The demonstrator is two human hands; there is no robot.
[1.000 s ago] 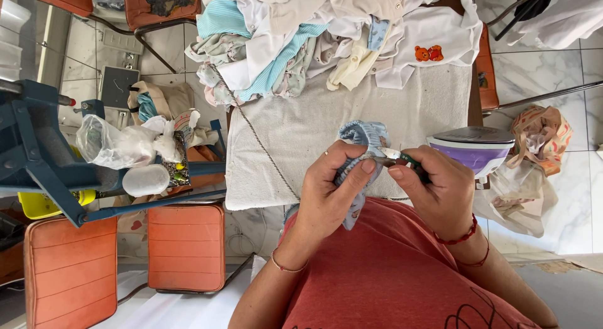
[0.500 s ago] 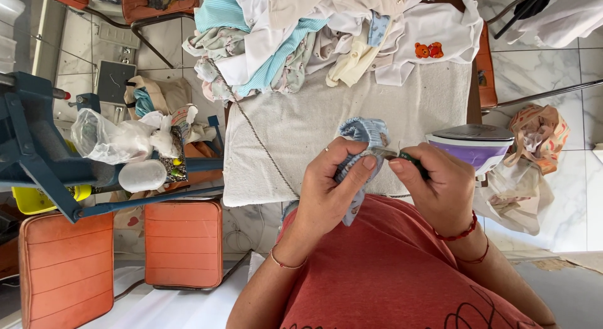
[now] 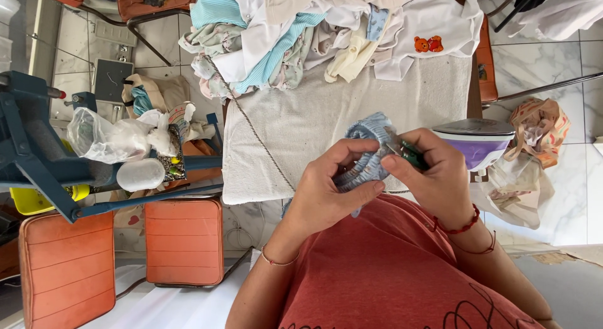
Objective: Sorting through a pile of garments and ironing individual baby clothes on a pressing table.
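My left hand [image 3: 330, 187] grips a small light-blue ribbed garment [image 3: 367, 147], bunched between thumb and fingers just above my chest. My right hand [image 3: 433, 175] pinches a small green-handled tool [image 3: 409, 154] whose metal tip touches the blue fabric. Both hands hover over the near edge of a table covered with a beige towel [image 3: 314, 115]. A purple and white iron [image 3: 480, 140] sits directly right of my right hand.
A heap of small white, teal and cream clothes [image 3: 326, 27] lies at the table's far side. A blue metal frame [image 3: 38, 159] with plastic bags [image 3: 113, 137] stands at left. Orange stools [image 3: 182, 241] sit below it. A crumpled patterned bag [image 3: 537, 131] lies on the tiled floor, right.
My hands and the blue garment stay in nearly the same place; the fingers shift slightly on the fabric. The camera view drifts a little.
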